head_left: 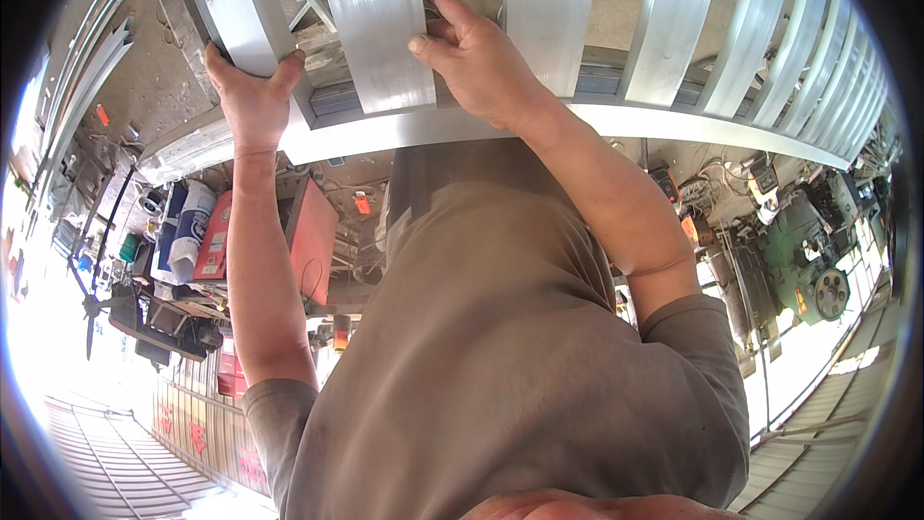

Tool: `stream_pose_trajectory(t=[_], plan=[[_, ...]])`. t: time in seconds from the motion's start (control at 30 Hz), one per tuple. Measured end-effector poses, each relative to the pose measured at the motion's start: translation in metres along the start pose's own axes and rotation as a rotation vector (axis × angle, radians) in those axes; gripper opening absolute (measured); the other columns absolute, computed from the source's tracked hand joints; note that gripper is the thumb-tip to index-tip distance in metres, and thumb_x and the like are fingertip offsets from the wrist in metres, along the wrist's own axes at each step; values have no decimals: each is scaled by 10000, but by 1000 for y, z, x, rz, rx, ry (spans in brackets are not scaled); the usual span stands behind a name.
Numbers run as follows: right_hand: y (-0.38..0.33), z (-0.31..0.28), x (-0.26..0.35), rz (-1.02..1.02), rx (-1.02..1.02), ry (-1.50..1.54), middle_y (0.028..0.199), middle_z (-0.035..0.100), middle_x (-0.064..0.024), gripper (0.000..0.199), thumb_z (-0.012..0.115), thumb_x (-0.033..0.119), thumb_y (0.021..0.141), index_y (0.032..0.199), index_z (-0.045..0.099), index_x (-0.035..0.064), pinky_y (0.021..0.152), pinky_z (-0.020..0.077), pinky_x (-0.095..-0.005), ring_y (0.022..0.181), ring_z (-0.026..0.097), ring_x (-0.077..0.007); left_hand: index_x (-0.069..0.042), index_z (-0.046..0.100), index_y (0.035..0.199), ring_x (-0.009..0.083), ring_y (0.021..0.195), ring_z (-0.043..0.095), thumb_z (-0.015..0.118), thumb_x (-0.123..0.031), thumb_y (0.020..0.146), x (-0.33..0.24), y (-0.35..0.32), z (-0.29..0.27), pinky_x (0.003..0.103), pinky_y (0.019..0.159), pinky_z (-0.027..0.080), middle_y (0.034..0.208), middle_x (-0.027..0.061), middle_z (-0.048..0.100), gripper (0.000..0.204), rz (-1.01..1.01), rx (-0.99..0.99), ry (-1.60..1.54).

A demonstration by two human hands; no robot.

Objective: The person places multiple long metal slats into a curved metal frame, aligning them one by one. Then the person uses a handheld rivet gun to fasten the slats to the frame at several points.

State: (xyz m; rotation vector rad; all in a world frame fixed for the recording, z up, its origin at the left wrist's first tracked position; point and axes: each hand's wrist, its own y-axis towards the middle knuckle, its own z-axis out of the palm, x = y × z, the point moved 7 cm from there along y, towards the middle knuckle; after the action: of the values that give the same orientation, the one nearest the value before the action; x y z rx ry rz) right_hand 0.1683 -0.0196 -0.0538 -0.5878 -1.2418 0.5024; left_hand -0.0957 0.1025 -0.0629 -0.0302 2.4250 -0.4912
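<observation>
A large frame of bright metal slats [539, 58] fills the upper part of the view, its flat bars running side by side into one curved rail [674, 125] along their near ends. The frame appears to be steadied by hand at that rail. The left hand [252, 96] is closed around the end of the outermost slat [236, 0] at the frame's left corner, thumb on one side, fingers on the other. The right hand [476, 63] is curled over the edge of the next slat [375, 19], close to the rail. Beyond, near the frame's left edge, a red box [313, 236] and a white sack [188, 231] sit among clutter; whether the box holds anything cannot be told. A green machine [804, 260] stands toward the right.
</observation>
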Motion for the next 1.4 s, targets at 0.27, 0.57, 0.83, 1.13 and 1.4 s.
stream_pose_trajectory(t=[0.27, 0.57, 0.83, 1.13, 1.4], plan=[[-1, -3, -2, -1, -41, -267, 1296, 699, -155, 627, 613, 118, 1063, 1623, 340, 51, 1049, 514, -354, 1202, 661, -212, 140, 261, 1510, 354, 1272, 513, 887, -294, 705, 0, -1, -2, 437, 1098, 440, 1386, 266, 469, 1108, -4, -16, 76], [-72, -133, 80, -259, -444, -400, 1307, 680, -88, 441, 677, 250, 1058, 1454, 585, 80, 861, 592, -306, 1016, 711, -159, 134, 310, 1465, 275, 1131, 589, 877, -191, 724, -4, -1, 2, 390, 975, 524, 1293, 213, 529, 988, -41, -17, -142], [-58, -142, 7, 289, -278, -398, 1027, 733, -64, 572, 691, 337, 1029, 1503, 530, 59, 725, 549, -303, 741, 646, -125, 117, 274, 1483, 252, 1158, 547, 872, -166, 727, -4, -1, 2, 374, 1024, 484, 1294, 190, 519, 1004, -27, -17, -117], [-56, -146, -1, 142, -238, -348, 1008, 735, -63, 539, 706, 309, 1014, 1457, 560, 40, 709, 553, -312, 717, 625, -127, 113, 226, 1530, 271, 1187, 542, 886, -192, 724, 8, -2, 1, 387, 1052, 475, 1341, 199, 489, 1085, -45, -22, -167], [-86, -159, 32, -316, -516, -506, 1076, 755, -80, 462, 737, 246, 991, 1403, 611, 77, 681, 551, -293, 709, 645, -112, 111, 160, 1577, 324, 1266, 508, 892, -251, 738, 9, -1, -1, 416, 1111, 437, 1443, 252, 431, 1171, -30, 3, -132]])
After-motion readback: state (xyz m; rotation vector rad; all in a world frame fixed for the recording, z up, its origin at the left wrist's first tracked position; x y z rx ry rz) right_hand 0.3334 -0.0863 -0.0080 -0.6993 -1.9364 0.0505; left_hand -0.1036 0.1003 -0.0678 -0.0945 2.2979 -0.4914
